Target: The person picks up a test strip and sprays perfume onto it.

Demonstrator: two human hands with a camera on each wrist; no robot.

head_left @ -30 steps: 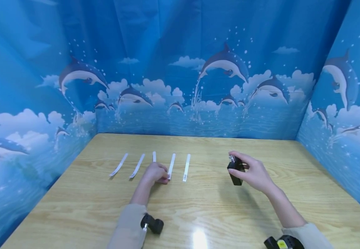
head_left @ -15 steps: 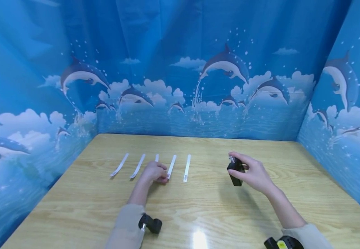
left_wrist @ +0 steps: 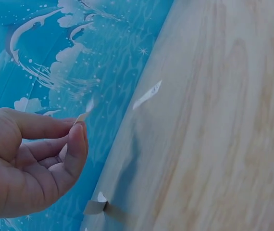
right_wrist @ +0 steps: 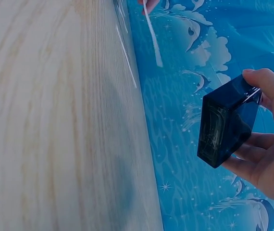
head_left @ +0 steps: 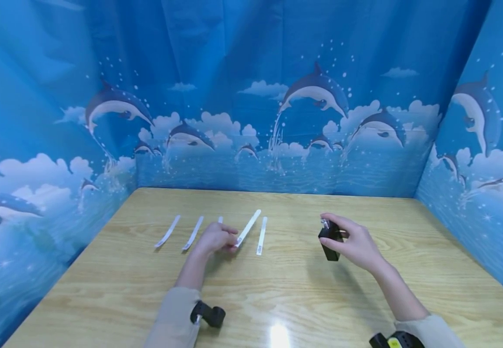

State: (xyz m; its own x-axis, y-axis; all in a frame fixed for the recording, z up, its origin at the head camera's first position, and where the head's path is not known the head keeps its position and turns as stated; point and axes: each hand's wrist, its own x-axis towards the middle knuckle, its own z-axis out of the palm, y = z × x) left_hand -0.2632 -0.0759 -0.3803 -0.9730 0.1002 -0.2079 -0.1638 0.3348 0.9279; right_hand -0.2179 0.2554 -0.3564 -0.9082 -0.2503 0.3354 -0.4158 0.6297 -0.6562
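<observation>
My left hand [head_left: 216, 238] pinches the near end of a white paper strip [head_left: 248, 227] and holds it lifted off the wooden table [head_left: 277, 295], its far end tilted up and to the right. In the left wrist view the thumb and forefinger [left_wrist: 77, 139] pinch the strip's end [left_wrist: 83, 115]. My right hand [head_left: 351, 241] holds a small dark square bottle [head_left: 330, 239] above the table, fingers curled round it; the right wrist view shows the bottle [right_wrist: 226, 122] with the lifted strip [right_wrist: 152, 36] far off.
More white strips lie in a row on the table: two at the left [head_left: 167, 231] [head_left: 192, 233], one partly behind my left hand [head_left: 220, 220], one just right of the lifted strip [head_left: 261, 235]. Blue dolphin-print walls [head_left: 251, 96] enclose the table on three sides.
My left hand has picked the fourth strip up off the table; its far end now swings up and to the right. The right hand and bottle have stayed in place.
</observation>
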